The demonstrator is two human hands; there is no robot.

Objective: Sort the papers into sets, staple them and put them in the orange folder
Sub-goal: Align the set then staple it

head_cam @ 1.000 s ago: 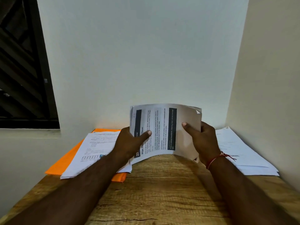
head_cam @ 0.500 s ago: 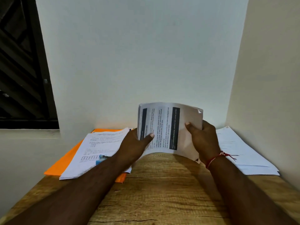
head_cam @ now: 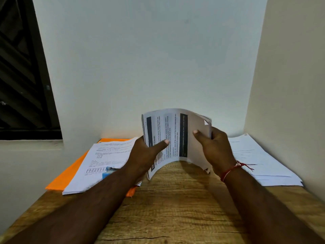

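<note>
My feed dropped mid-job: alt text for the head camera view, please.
The left hand and right hand grip a bowed bundle of printed papers by its side edges, over a wooden table. At left an orange folder lies under a paper stack bearing a small blue object; a white stack lies at right beside the wall.

Rough-grained, matt wood for the tabletop [head_cam: 175, 208]; thin matt paper, printed black, in the bowed sheaf [head_cam: 173, 136]; smooth matt orange card for the folder [head_cam: 70, 175]; twisted red thread [head_cam: 228, 171] at one wrist; flat matt paint on the wall [head_cam: 158, 59].
</note>
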